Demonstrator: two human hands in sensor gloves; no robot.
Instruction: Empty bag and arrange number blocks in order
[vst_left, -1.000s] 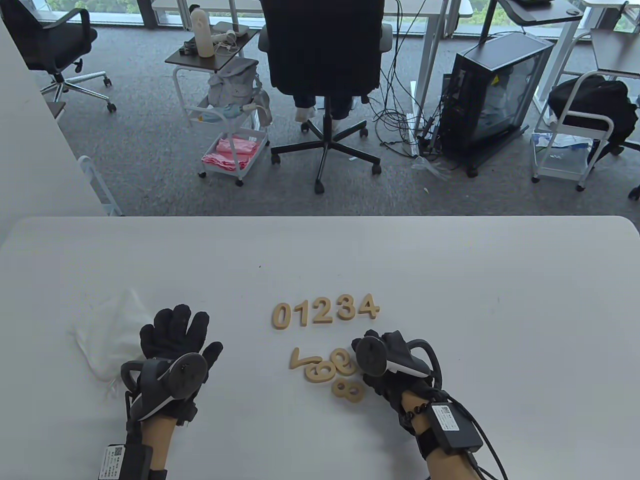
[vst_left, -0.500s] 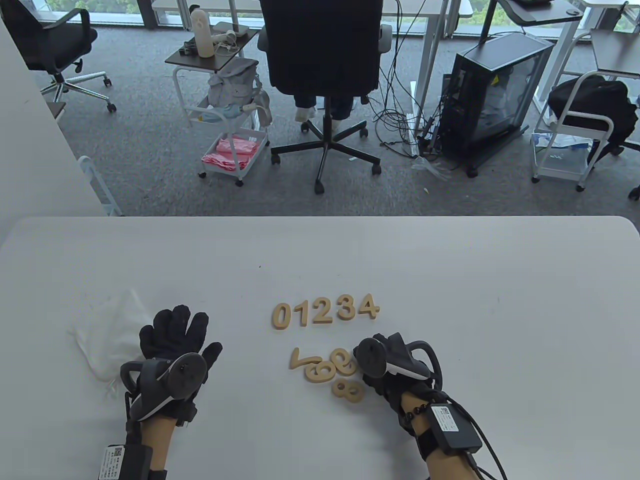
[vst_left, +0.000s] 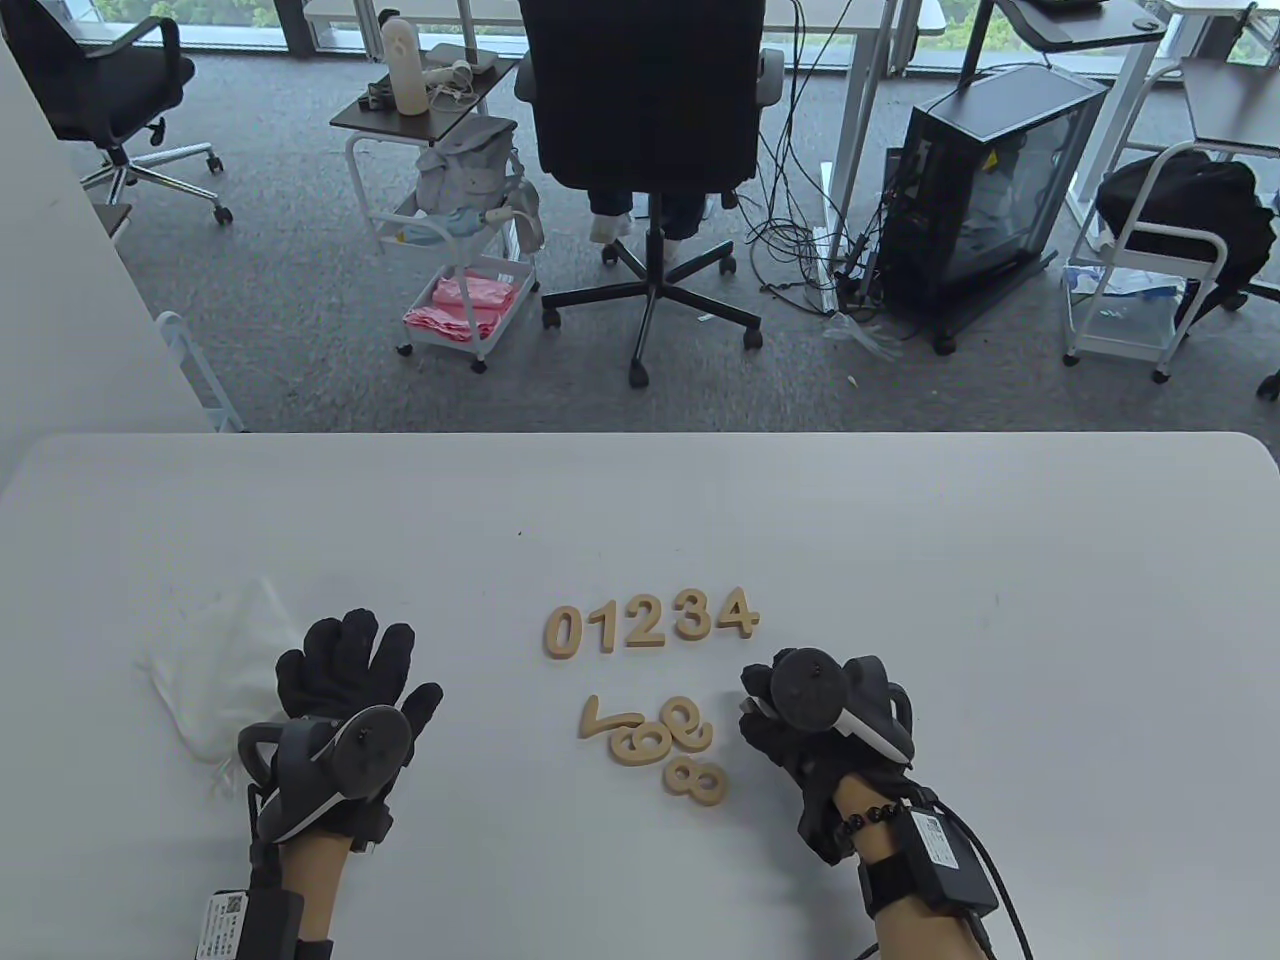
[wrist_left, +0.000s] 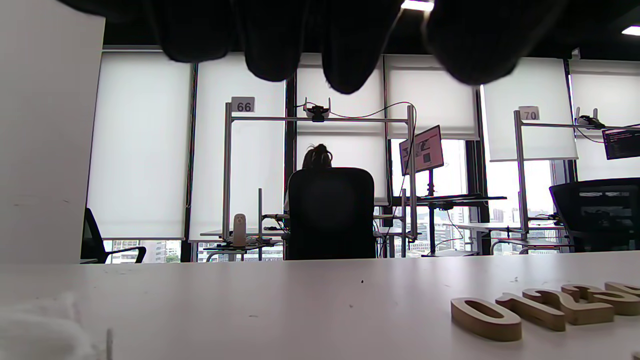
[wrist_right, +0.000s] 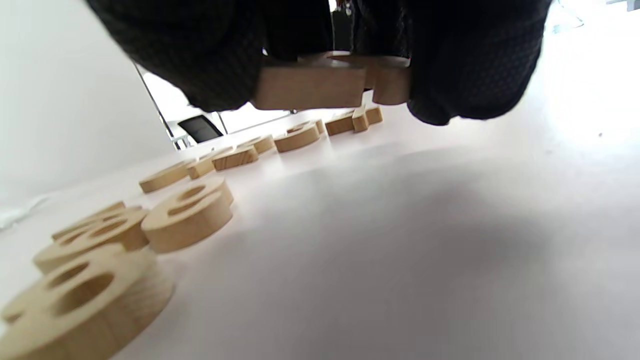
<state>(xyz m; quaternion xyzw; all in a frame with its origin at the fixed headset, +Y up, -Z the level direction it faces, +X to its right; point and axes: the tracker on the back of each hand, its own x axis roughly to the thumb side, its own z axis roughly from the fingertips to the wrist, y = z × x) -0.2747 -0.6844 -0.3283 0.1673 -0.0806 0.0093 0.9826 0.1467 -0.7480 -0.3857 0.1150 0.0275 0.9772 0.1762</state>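
Wooden block (wrist_right: 330, 82), digit unreadable, pinched in right grip (vst_left: 800, 720); left grip (vst_left: 345, 680) flat, empty.

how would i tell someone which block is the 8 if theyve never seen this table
Start at the neat wooden row reading 0 to 4 in the middle of the white table. Just nearer the person lies a loose cluster of blocks. The 8 block is the one closest to the person, beside the right hand; it alone shows two round holes.
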